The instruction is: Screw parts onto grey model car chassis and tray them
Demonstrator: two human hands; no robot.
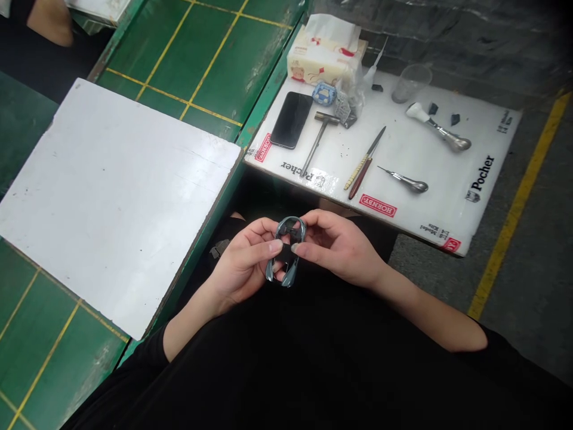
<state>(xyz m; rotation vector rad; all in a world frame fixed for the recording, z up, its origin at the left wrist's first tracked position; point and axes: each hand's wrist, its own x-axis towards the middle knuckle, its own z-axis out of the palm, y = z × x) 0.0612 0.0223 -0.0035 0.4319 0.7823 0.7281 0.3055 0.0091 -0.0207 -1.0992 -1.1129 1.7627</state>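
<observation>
A small grey-blue toy car shell (290, 227) is held up between the two hands, over the person's black clothes. It is hollow, with big open holes. The left hand (242, 266) is curled and pinches one side of the shell. The right hand (340, 248) is curled too and holds the other side with its fingertips. Neither hand is wide open.

Just past the hands is a white mat (430, 173). On it lie a small hammer (319, 140), a black phone (290, 119), a thin knife (364, 161) with a striped handle, a pointy awl (405, 182), and a tool (439, 128) with a white handle. Near the far edge are a clear plastic cup (412, 83) and a pack of tissues (326, 54). To the left, a big white board (111, 203) lies on a green table (179, 77) with yellow lines.
</observation>
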